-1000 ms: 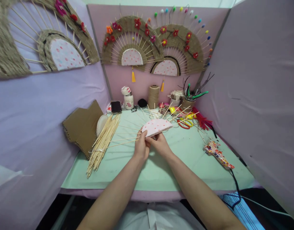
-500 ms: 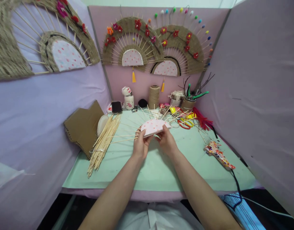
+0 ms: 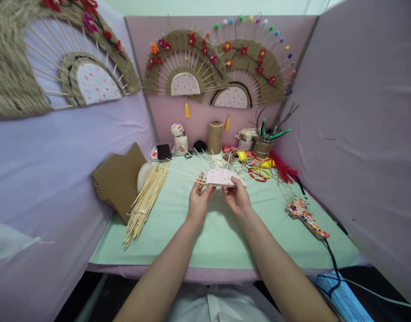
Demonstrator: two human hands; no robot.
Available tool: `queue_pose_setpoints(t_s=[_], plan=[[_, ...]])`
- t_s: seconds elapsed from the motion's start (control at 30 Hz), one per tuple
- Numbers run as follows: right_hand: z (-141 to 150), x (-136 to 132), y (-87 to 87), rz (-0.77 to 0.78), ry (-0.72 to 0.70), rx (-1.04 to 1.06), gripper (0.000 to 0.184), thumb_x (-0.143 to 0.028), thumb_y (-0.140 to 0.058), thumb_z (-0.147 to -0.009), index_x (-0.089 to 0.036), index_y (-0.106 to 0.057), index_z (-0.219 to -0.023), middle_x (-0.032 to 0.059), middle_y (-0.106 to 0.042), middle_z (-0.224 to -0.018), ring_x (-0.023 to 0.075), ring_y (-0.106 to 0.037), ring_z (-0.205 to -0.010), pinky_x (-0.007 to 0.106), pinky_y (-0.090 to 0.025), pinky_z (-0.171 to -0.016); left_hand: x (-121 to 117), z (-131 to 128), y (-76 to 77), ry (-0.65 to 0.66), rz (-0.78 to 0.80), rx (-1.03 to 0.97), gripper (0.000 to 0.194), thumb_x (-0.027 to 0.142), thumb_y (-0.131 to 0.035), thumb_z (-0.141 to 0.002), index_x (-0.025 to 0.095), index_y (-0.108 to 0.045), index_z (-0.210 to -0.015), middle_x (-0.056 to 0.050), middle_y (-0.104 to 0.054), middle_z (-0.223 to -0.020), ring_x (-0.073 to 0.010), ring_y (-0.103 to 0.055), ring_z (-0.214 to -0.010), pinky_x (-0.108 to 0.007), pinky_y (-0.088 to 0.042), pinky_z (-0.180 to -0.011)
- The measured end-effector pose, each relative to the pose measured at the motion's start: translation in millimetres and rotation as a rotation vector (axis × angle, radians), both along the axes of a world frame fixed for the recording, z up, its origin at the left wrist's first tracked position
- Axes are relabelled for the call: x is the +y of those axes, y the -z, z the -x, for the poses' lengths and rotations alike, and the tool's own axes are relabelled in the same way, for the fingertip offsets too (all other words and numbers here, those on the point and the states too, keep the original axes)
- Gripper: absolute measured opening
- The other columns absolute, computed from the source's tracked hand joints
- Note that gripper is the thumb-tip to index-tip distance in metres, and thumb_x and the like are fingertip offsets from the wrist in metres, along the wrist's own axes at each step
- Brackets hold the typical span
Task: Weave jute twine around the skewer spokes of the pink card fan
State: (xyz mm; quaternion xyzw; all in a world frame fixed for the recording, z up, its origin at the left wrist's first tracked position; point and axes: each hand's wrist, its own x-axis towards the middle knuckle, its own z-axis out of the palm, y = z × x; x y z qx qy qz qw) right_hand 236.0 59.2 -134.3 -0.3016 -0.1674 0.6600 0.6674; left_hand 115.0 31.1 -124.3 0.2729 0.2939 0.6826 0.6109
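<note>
A half-round fan base (image 3: pixel 222 177) covered in white cloth with pink dots is held above the table, and thin bamboo sticks (image 3: pixel 180 172) spread out from its curved edge. My right hand (image 3: pixel 238 197) pinches the fan at its front right, thumb on top and fingers curled below. At the left corner, my left hand (image 3: pixel 199 199) has its fingers around the lowest sticks and its thumb near the straight edge. The underside of the fan and some fingertips are hidden.
Left of the fan lie a bundle of bamboo sticks (image 3: pixel 147 203) and brown cardboard (image 3: pixel 116 181). A twine spool (image 3: pixel 215 137) stands behind. To the right are scissors (image 3: pixel 259 173), red fuzzy stems (image 3: pixel 283 167) and a flower-patterned glue gun (image 3: pixel 306 217) with a cord. Finished fans (image 3: pixel 178 42) hang on the back panel.
My right hand has moved from beneath the fan's middle to its right side, thumb now on top. The fan has levelled and shifted slightly right; my left hand has slid towards the sticks.
</note>
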Motion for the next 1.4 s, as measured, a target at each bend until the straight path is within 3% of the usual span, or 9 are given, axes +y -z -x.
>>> queue_pose_setpoints(t_s=[0.17, 0.33, 0.57, 0.7, 1.0, 1.23, 1.4], plan=[[3.9, -5.1, -7.0, 0.046, -0.001, 0.017, 0.013, -0.020, -0.070, -0.068, -0.019, -0.060, -0.077, -0.0045, -0.065, -0.058, 0.0060, -0.054, -0.041, 0.011, -0.049, -0.037, 0.7, 0.8, 3.2, -0.028, -0.010, 0.041, 0.033, 0.018, -0.076, -0.070, 0.020, -0.070, -0.103, -0.007, -0.065, -0.122, -0.0179, -0.063, -0.107, -0.029, -0.052, -0.090], [6.0, -8.4, -12.7, 0.075, 0.012, 0.031, 0.011, -0.017, -0.068, -0.068, -0.017, -0.061, -0.076, -0.0037, -0.065, -0.057, 0.0064, -0.054, -0.040, 0.011, -0.049, -0.036, 0.4, 1.7, 3.8, -0.025, 0.017, 0.031, 0.027, 0.023, -0.075, -0.072, 0.017, -0.070, -0.098, -0.008, -0.068, -0.115, -0.0177, -0.067, -0.097, -0.031, -0.052, -0.090], [9.6, -11.8, -15.9, 0.085, 0.023, 0.041, 0.008, -0.015, -0.063, -0.074, -0.016, -0.061, -0.082, -0.0024, -0.066, -0.059, 0.0071, -0.055, -0.040, 0.012, -0.050, -0.036, 0.6, 2.9, 4.6, -0.039, 0.013, 0.057, 0.037, 0.031, -0.076, -0.071, 0.016, -0.068, -0.103, -0.011, -0.066, -0.119, -0.0200, -0.067, -0.098, -0.038, -0.050, -0.094], [9.9, -11.7, -16.3, 0.098, 0.024, 0.035, 0.008, -0.014, -0.061, -0.075, -0.015, -0.059, -0.083, -0.0020, -0.067, -0.059, 0.0072, -0.056, -0.039, 0.012, -0.050, -0.036, 1.7, 4.6, 6.6, -0.025, 0.008, 0.059, 0.042, 0.035, -0.075, -0.072, 0.017, -0.066, -0.109, -0.010, -0.069, -0.112, -0.0208, -0.068, -0.097, -0.039, -0.050, -0.094], [11.9, -14.7, -17.7, 0.104, 0.049, 0.007, 0.002, -0.014, -0.058, -0.080, -0.013, -0.059, -0.081, -0.0014, -0.064, -0.053, 0.0084, -0.056, -0.040, 0.014, -0.050, -0.036, 2.3, 8.0, 4.8, -0.028, 0.019, 0.043, 0.030, 0.032, -0.069, -0.079, 0.016, -0.066, -0.104, -0.009, -0.071, -0.107, -0.0157, -0.069, -0.088, -0.031, -0.052, -0.087], [9.6, -10.4, -14.7, 0.125, 0.024, -0.005, 0.005, -0.019, -0.061, -0.080, -0.014, -0.059, -0.080, -0.0019, -0.065, -0.058, 0.0061, -0.056, -0.042, 0.011, -0.050, -0.039, -1.7, 6.3, -2.4, 0.156, 0.087, -0.014, 0.032, 0.037, -0.065, -0.081, 0.014, -0.065, -0.103, -0.011, -0.072, -0.102, -0.0208, -0.071, -0.087, -0.032, -0.057, -0.080], [12.6, -12.8, -10.5, 0.117, -0.045, -0.110, 0.009, -0.020, -0.065, -0.079, -0.012, -0.061, -0.078, 0.0011, -0.065, -0.057, 0.0088, -0.058, -0.044, 0.015, -0.051, -0.038, 1.7, 10.4, 1.0, 0.207, 0.216, -0.026, 0.021, 0.018, -0.067, -0.078, 0.011, -0.064, -0.098, -0.011, -0.074, -0.091, -0.0197, -0.071, -0.078, -0.030, -0.059, -0.073]])
